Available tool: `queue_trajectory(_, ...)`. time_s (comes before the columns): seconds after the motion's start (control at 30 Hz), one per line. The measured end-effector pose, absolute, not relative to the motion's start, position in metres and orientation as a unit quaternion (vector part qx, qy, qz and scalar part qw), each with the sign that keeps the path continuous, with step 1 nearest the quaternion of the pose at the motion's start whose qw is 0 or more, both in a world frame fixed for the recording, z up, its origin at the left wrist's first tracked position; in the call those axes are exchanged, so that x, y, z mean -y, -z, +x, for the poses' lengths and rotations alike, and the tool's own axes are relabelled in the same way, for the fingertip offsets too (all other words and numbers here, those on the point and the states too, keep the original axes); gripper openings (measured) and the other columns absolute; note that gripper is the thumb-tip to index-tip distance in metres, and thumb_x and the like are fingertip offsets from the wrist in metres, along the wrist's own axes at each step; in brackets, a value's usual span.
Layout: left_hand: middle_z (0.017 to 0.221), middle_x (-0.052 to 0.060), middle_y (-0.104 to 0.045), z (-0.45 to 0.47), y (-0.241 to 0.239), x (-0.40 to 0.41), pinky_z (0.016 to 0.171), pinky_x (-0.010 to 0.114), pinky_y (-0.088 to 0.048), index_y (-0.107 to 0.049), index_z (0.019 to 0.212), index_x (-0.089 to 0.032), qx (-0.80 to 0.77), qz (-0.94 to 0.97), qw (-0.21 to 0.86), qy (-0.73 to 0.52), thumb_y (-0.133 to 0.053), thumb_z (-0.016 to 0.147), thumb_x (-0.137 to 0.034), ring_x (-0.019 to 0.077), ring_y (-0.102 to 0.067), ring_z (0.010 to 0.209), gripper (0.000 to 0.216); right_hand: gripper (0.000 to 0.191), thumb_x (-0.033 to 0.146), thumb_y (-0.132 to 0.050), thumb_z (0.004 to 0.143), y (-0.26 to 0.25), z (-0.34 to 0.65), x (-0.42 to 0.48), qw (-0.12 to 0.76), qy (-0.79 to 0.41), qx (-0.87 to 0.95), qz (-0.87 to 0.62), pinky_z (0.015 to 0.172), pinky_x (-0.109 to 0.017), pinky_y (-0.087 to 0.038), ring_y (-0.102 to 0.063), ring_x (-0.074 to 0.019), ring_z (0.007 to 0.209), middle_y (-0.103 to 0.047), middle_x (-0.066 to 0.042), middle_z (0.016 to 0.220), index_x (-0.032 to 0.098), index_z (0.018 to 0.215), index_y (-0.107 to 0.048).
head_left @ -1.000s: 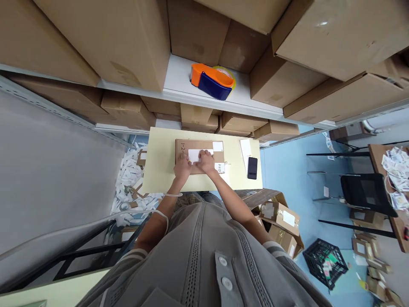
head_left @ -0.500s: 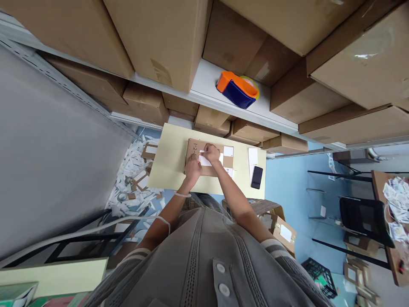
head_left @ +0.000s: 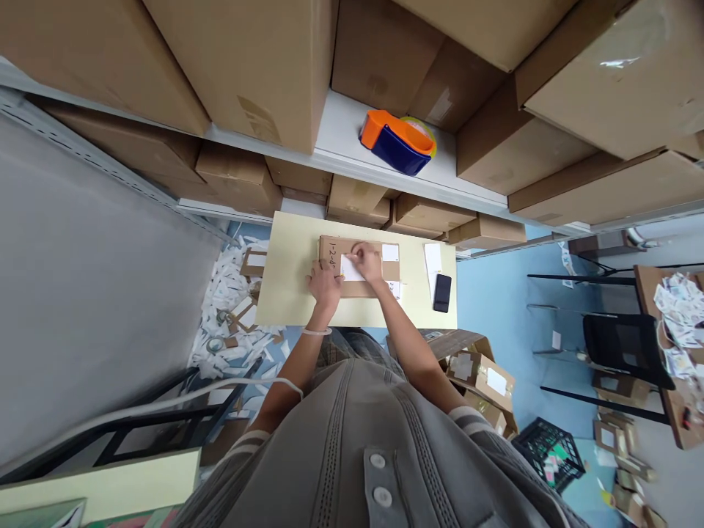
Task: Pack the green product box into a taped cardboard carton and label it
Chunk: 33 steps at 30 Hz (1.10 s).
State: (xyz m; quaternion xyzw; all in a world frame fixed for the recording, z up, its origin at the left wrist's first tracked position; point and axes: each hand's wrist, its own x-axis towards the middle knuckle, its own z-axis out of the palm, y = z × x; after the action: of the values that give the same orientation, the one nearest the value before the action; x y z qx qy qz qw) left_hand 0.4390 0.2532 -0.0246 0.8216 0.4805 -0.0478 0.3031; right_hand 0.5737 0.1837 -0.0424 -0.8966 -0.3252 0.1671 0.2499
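A flat brown cardboard box (head_left: 330, 257) with black handwriting lies on a pale yellow table (head_left: 286, 286). A white label (head_left: 350, 268) sits on its top. My left hand (head_left: 324, 283) rests on the box's near left edge, fingers spread flat. My right hand (head_left: 367, 262) presses on the label's right part, fingers curled down onto it. Another white label (head_left: 390, 253) is stuck at the box's far right corner.
A black phone (head_left: 441, 292) and a white paper strip (head_left: 433, 260) lie right of the box. An orange and blue tape dispenser (head_left: 396, 141) sits on the shelf above among big cartons. Paper scraps litter the floor at left; small boxes and a black crate stand at right.
My right hand slid from the middle of the label up and to the right over it. My left hand moved back to the box's near left edge. The camera shifted.
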Motion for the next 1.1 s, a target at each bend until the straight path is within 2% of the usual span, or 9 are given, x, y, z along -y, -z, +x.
queue_trajectory(0.1, 0.130, 0.016, -0.053, 0.415, 0.036, -0.264, 0.101, 0.046, -0.044, -0.053, 0.117, -0.021, -0.495, 0.809, 0.316, 0.005, -0.064, 0.086, -0.040, 0.0326, -0.053, 0.125, 0.038, 0.026, 0.045, -0.051, 0.092, 0.037, 0.583, -0.126, 0.315, -0.053, 0.223, -0.921, 0.096, -0.038, -0.041, -0.057, -0.0236, 0.104, -0.063, -0.010, 0.111, 0.022, 0.101, -0.058)
queue_trajectory(0.17, 0.135, 0.017, -0.051, 0.398, 0.049, -0.271, 0.101, 0.045, -0.046, -0.050, 0.125, -0.020, -0.507, 0.783, 0.360, -0.014, -0.064, 0.086, -0.045, 0.0310, -0.053, 0.126, 0.049, 0.037, 0.049, -0.049, 0.090, 0.038, 0.588, -0.083, 0.354, -0.023, 0.123, -0.927, 0.095, -0.041, -0.044, -0.058, -0.0255, 0.104, -0.062, -0.015, 0.117, 0.019, 0.109, -0.058)
queue_trajectory(0.23, 0.142, 0.017, -0.048, 0.385, 0.064, -0.276, 0.102, 0.041, -0.047, -0.044, 0.136, -0.020, -0.494, 0.751, 0.438, -0.011, -0.062, 0.088, -0.044, 0.0270, -0.055, 0.126, 0.057, 0.046, 0.054, -0.046, 0.089, 0.044, 0.588, -0.049, 0.398, -0.072, 0.041, -0.914, 0.094, -0.042, -0.047, -0.060, -0.0266, 0.106, -0.063, -0.017, 0.119, 0.017, 0.114, -0.059)
queue_trajectory(0.3, 0.150, 0.015, -0.044, 0.380, 0.076, -0.276, 0.105, 0.035, -0.046, -0.038, 0.146, -0.021, -0.463, 0.723, 0.512, 0.000, -0.056, 0.092, -0.043, 0.0238, -0.052, 0.131, 0.061, 0.052, 0.058, -0.045, 0.088, 0.053, 0.581, -0.031, 0.430, -0.144, 0.004, -0.891, 0.100, -0.043, -0.046, -0.059, -0.0280, 0.116, -0.063, -0.016, 0.125, 0.017, 0.117, -0.061)
queue_trajectory(0.4, 0.156, 0.010, -0.040, 0.381, 0.087, -0.270, 0.111, 0.033, -0.041, -0.029, 0.155, -0.022, -0.419, 0.698, 0.581, -0.001, -0.047, 0.096, -0.047, 0.0237, -0.044, 0.140, 0.066, 0.059, 0.063, -0.046, 0.088, 0.063, 0.566, -0.033, 0.466, -0.224, 0.012, -0.856, 0.108, -0.042, -0.042, -0.053, -0.0270, 0.128, -0.062, -0.012, 0.135, 0.020, 0.125, -0.061)
queue_trajectory(0.47, 0.157, 0.008, -0.041, 0.382, 0.090, -0.267, 0.113, 0.034, -0.039, -0.027, 0.156, -0.022, -0.410, 0.684, 0.604, -0.011, -0.044, 0.096, -0.054, 0.0251, -0.042, 0.142, 0.070, 0.062, 0.065, -0.045, 0.089, 0.065, 0.557, -0.044, 0.479, -0.238, 0.030, -0.844, 0.110, -0.042, -0.041, -0.054, -0.0253, 0.129, -0.062, -0.008, 0.137, 0.022, 0.132, -0.058)
queue_trajectory(0.6, 0.153, 0.005, -0.046, 0.378, 0.087, -0.266, 0.115, 0.034, -0.037, -0.035, 0.154, -0.023, -0.427, 0.659, 0.618, -0.037, -0.041, 0.094, -0.064, 0.0261, -0.045, 0.140, 0.073, 0.060, 0.063, -0.040, 0.093, 0.058, 0.549, -0.064, 0.455, -0.218, 0.047, -0.862, 0.108, -0.043, -0.042, -0.057, -0.0248, 0.124, -0.063, -0.007, 0.135, 0.025, 0.138, -0.053)
queue_trajectory(0.8, 0.150, 0.004, -0.051, 0.369, 0.052, -0.261, 0.115, 0.037, -0.039, -0.042, 0.151, -0.025, -0.432, 0.653, 0.616, -0.086, -0.039, 0.094, -0.066, 0.0260, -0.047, 0.138, 0.070, 0.060, 0.062, -0.035, 0.096, 0.019, 0.538, -0.065, 0.415, -0.174, 0.077, -0.890, 0.099, -0.043, -0.047, -0.062, -0.0283, 0.116, -0.067, -0.009, 0.127, 0.023, 0.140, -0.051)
queue_trajectory(1.1, 0.147, 0.005, -0.054, 0.398, 0.003, -0.189, 0.117, 0.034, -0.037, -0.051, 0.144, -0.024, -0.375, 0.728, 0.565, -0.099, -0.040, 0.095, -0.064, 0.0236, -0.048, 0.137, 0.064, 0.065, 0.065, -0.027, 0.098, -0.032, 0.530, 0.021, 0.390, -0.093, 0.021, -0.916, 0.090, -0.040, -0.048, -0.066, -0.0294, 0.103, -0.072, -0.011, 0.113, 0.021, 0.138, -0.054)
